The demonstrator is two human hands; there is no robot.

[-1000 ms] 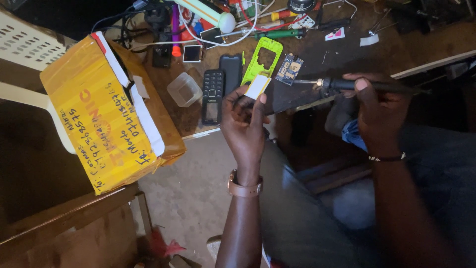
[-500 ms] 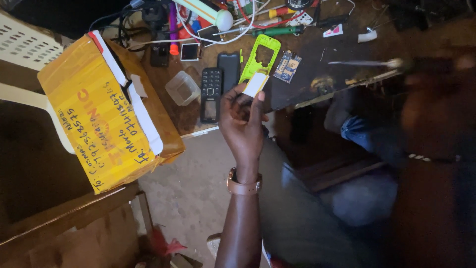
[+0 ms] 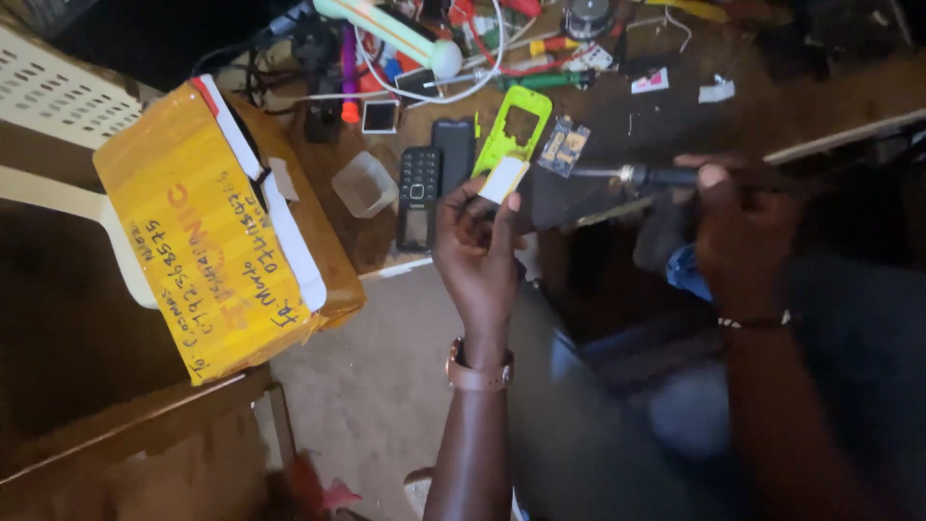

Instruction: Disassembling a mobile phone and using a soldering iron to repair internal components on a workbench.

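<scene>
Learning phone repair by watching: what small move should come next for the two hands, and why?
Probably bring the soldering iron tip across to the small white part. The left hand holds that part up by its fingertips, while the right hand grips the iron, tip pointing at it but apart.

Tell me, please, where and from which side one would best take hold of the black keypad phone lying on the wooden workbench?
Probably grip the black keypad phone across its two long edges, near the middle, coming from above. It lies flat, face up, so only the narrow sides offer purchase. A dark flat slab sits close on one side and a clear plastic tub on the other, so fingers need to slip in carefully.
</scene>
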